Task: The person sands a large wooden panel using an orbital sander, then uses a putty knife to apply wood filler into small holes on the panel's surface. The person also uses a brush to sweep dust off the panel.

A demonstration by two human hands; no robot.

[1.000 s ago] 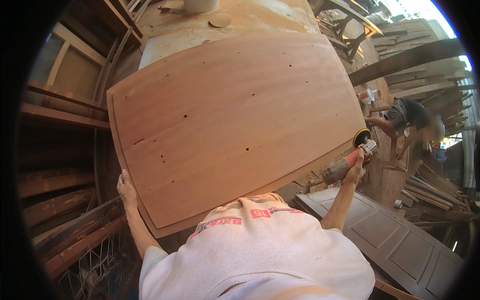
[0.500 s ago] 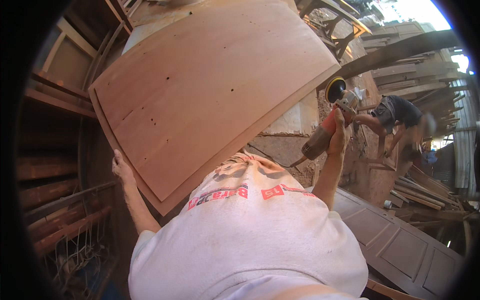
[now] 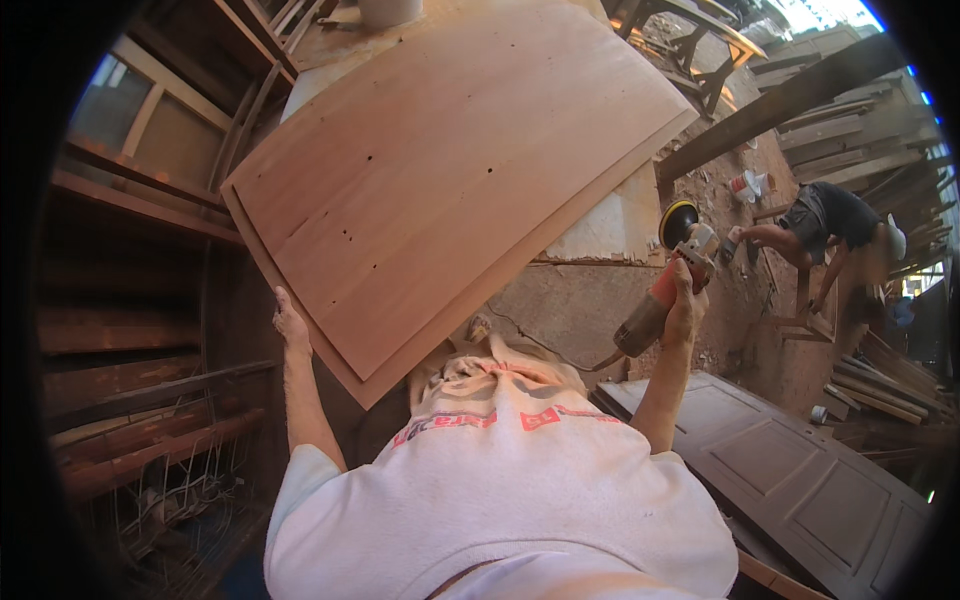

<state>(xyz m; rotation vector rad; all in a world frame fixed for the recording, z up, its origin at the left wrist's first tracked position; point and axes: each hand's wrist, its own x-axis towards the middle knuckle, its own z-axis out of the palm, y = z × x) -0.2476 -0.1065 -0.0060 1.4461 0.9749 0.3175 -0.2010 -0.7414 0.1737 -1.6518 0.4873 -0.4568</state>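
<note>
Right up at 12 o'clock, lying askew over a pale, dusty worktable (image 3: 605,225), there's a big reddish-brown wooden panel (image 3: 450,170), dotted with small dark holes, its nearest corner poking down to about 7. A lip shows under the top sheet on the near sides; can't tell if that's a second board. The left hand (image 3: 290,322) is over at 9, fingers up against the panel's edge, but I honestly can't tell whether it's gripping or just resting there. Right hand (image 3: 684,308) at 3 is wrapped round the body of a red-and-grey angle sander (image 3: 650,310), its yellow-rimmed pad (image 3: 679,225) up at 2 and clear of the wood. No way to tell if it's spinning. My two cents: with a hand on the board, having the pad held off like that is the right call, and I'd steer that corner from low on the edge so it doesn't dip or scrape. I'd also watch the cord (image 3: 603,362) trailing off around 4, easy to snag. Further out, a panelled door (image 3: 780,450) lies at 4, a co-worker (image 3: 840,220) bends over a wooden frame just shy of 3, and a white bucket (image 3: 390,10) sits at 11.
</note>
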